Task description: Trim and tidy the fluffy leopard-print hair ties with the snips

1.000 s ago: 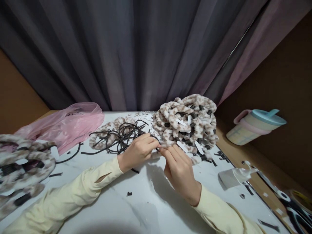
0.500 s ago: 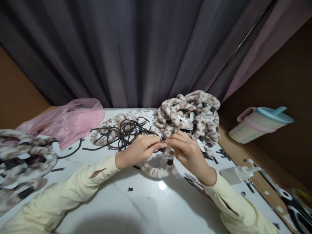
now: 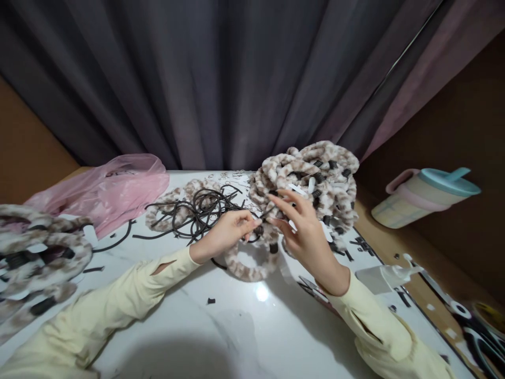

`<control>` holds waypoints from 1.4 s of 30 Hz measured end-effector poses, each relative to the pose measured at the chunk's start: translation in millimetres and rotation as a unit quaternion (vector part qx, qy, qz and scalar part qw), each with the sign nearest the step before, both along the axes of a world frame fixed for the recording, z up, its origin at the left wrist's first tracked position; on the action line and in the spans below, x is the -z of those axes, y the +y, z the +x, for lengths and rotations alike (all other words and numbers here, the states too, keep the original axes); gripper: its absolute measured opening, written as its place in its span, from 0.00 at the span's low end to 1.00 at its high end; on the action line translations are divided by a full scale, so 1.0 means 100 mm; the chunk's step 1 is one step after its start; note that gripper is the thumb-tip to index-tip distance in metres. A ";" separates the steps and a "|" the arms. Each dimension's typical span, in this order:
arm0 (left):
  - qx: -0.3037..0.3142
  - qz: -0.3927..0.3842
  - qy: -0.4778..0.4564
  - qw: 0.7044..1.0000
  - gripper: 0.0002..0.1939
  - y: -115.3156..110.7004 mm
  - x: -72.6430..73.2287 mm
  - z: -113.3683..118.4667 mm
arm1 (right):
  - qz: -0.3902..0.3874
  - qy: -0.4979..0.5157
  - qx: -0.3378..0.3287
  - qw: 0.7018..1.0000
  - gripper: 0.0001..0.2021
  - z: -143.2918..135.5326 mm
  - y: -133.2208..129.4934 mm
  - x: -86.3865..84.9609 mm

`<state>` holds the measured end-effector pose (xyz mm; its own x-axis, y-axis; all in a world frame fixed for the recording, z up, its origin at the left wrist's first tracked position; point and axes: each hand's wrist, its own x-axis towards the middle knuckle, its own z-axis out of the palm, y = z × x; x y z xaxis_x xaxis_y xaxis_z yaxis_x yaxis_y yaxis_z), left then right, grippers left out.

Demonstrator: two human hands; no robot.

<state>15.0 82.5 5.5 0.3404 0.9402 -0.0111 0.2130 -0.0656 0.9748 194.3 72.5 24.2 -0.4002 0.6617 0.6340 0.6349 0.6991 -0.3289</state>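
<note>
A fluffy brown-and-white ring (image 3: 249, 271) lies on the white table below my hands, with black wrapping at its upper part and right side. My left hand (image 3: 226, 231) is closed, thumb and forefinger pinching a black cord at the ring's top. Part of that grip is hidden by the fingers. To its right, my right hand (image 3: 303, 239) has its fingers spread, the fingertips close to a thin stretch of cord. Just behind my left hand is a tangle of black cords (image 3: 201, 210), partly over another fluffy piece (image 3: 158, 215).
Fluffy rings are heaped at back right (image 3: 335, 158) and far left (image 3: 74, 252). A pink plastic bag (image 3: 134, 184) lies back left. On the right are a tumbler (image 3: 414, 202), a white squeeze bottle (image 3: 379, 278), small scissors (image 3: 310, 287), larger black-handled scissors (image 3: 479, 342) and cord scraps (image 3: 361, 245).
My right hand has opened its fingers and lifted slightly away from my left. My left hand stays at the ring's top, still pinching. The view has shifted a little.
</note>
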 end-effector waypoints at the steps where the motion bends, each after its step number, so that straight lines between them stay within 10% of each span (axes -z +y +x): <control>1: -0.023 -0.064 -0.066 0.995 0.15 0.03 0.03 0.00 | 0.014 0.032 0.023 0.999 0.14 -0.02 -0.05 -0.03; 6: -0.059 -0.264 -0.257 0.928 0.13 0.16 0.07 0.00 | -0.141 -0.019 -0.004 0.990 0.10 -0.14 -0.24 -0.03; 13: -0.001 -0.339 -0.309 0.889 0.11 0.10 -0.06 0.01 | -0.260 -0.003 0.022 0.965 0.11 -0.26 -0.09 0.39; 21: 0.004 -0.358 -0.315 0.879 0.08 0.01 0.03 0.10 | -0.325 0.079 -0.032 0.942 0.17 -0.26 0.02 0.49; 32: -0.051 -0.029 -0.109 0.992 0.17 -0.13 0.04 0.11 | -0.313 0.126 0.018 0.941 0.15 -0.28 -0.02 0.48; 42: -0.087 0.265 0.122 0.952 0.02 -0.19 0.03 0.07 | -0.470 0.223 -0.066 0.851 0.22 -0.31 -0.12 0.42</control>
<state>21.9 63.6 2.2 0.2276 0.8773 0.4225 0.4819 -0.4785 0.7340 163.7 61.0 -17.7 -0.3698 0.9281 -0.0427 0.2368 0.0497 -0.9703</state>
